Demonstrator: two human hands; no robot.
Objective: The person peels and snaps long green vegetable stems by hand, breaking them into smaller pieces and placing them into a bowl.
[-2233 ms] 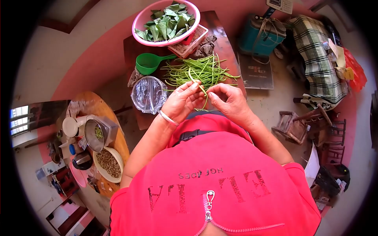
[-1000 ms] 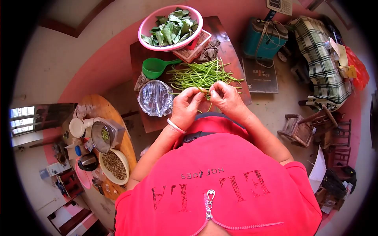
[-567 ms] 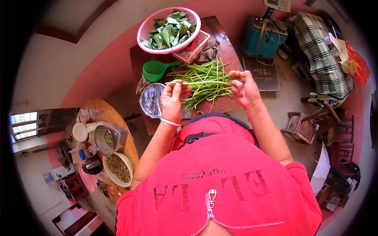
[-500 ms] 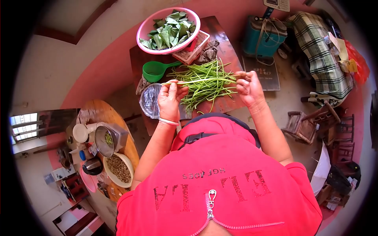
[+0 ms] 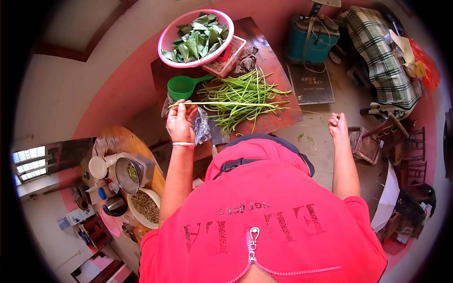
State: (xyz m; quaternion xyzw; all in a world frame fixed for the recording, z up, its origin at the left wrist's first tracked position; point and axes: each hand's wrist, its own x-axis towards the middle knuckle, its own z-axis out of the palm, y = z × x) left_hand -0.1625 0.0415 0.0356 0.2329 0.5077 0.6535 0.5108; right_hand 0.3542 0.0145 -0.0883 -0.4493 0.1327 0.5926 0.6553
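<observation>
My left hand [image 5: 181, 123], a white band at its wrist, pinches one end of a long green stem [image 5: 212, 103]. That stem stretches rightward over a loose heap of green stems [image 5: 250, 92] on the dark red table [image 5: 289, 119]. Off the table's right side, my right hand [image 5: 338, 125] is raised with its fingers closed. A thin pale strand points toward it from the heap, but what the fingers hold is too small to make out. Just beyond my left hand lies a green ladle [image 5: 181, 87]. A clear plastic bag [image 5: 202, 126] is beside that hand, partly hidden.
A pink basin [image 5: 165, 53] of green leaves stands at the table's back, by a red-and-white basket [image 5: 239, 47] and a crumpled dark cloth [image 5: 247, 61]. At left, a wooden table [image 5: 152, 155] bears bowls. Right are a teal machine [image 5: 302, 42] and a wooden stool [image 5: 365, 146].
My right hand has moved well to the right, away from the stem and past the table's edge. My left hand has shifted left, still pinching the stem. The view has turned slightly.
</observation>
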